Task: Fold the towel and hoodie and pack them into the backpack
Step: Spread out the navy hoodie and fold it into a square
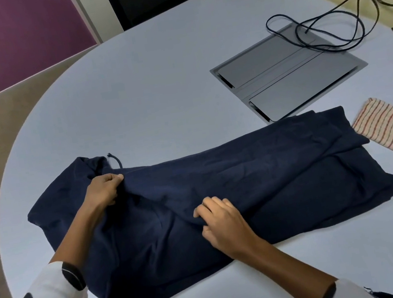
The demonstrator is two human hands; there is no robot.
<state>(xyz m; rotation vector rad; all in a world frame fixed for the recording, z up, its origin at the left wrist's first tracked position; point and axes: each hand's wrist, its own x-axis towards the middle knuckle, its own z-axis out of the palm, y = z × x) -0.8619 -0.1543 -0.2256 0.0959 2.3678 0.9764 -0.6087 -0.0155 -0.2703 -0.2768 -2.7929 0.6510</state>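
The navy blue cotton hoodie lies flat on the pale grey surface, its long axis running left to right, hood end pinched in the left hand and mid-body fabric in the right hand, hem farthest right.

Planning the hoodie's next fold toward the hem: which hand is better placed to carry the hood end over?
Probably the left hand: it already pinches the hoodie near the hood. The right hand grips mid-body, better suited to anchoring the cloth.
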